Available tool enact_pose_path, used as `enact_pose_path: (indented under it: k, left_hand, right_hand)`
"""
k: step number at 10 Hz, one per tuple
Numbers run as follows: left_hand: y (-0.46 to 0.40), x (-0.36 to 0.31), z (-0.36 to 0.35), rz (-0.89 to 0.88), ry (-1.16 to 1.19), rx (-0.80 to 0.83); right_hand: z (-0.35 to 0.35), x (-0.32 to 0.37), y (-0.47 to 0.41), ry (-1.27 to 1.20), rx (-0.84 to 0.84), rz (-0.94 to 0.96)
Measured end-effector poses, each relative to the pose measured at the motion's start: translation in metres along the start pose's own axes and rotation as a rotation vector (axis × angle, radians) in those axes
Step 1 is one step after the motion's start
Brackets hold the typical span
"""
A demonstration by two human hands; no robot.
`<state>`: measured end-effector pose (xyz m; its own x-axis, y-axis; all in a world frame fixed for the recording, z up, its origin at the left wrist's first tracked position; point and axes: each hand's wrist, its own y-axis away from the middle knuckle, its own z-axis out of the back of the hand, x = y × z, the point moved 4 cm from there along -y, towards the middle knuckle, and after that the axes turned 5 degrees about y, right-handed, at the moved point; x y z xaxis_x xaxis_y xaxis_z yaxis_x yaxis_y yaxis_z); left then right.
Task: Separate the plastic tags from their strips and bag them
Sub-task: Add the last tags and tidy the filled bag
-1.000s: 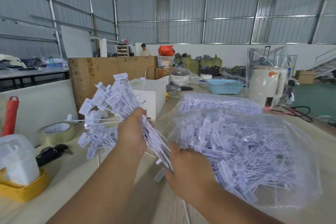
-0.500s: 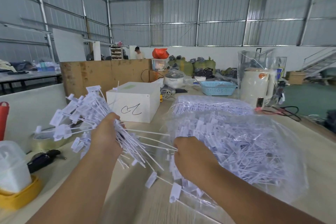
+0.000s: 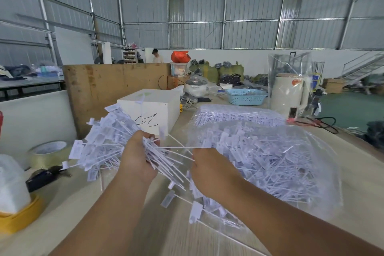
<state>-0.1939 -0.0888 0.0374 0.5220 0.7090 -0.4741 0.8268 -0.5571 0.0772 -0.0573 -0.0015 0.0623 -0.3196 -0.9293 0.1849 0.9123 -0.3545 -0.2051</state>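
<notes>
Fingers: left hand [image 3: 136,159] grips tag bundle [image 3: 104,145] | right hand [image 3: 209,172] pinches strips at bag [image 3: 291,162]

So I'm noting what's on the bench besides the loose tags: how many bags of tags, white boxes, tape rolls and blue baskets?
Bags of tags: 2, near one, far one
White box: 1
Tape roll: 1
Blue basket: 1
Total: 5

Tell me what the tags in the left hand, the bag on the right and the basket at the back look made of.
Tags: matte white plastic, apparently; thin stems splay stiffly from the left hand.
Bag: clear glossy plastic film; it wrinkles, and the tags show through.
Basket: light blue moulded plastic, probably; its walls are perforated.
</notes>
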Motion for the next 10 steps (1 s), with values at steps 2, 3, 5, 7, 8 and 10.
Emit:
enact_pose_path:
  k: [2, 3, 5, 7, 8, 10]
  left_hand:
    - [0.015, 0.013, -0.007, 0.045, -0.058, -0.008]
    - [0.017, 0.012, -0.005, 0.116, -0.078, -0.002]
    - [0.020, 0.015, -0.012, 0.106, -0.041, 0.038]
    - [0.017, 0.007, -0.014, 0.002, -0.023, -0.008]
    - [0.016, 0.011, -0.012, -0.018, -0.135, -0.043]
    - [0.017, 0.021, -0.019, -0.004, -0.198, -0.008]
  right_hand:
    - [-0.002, 0.006, 0.000, 0.005, -0.048, 0.055]
    - [0.005, -0.003, -0.001, 0.037, -0.055, 0.008]
    - [0.005, -0.008, -0.002, 0.014, -0.042, -0.064]
    - [-0.006, -0.004, 0.014, -0.369, 0.109, -0.007]
    - [-0.004, -0.009, 0.018, -0.742, 0.205, -0.171]
    - [0.003, -0.013, 0.023, -1.297, 0.675, -0.191]
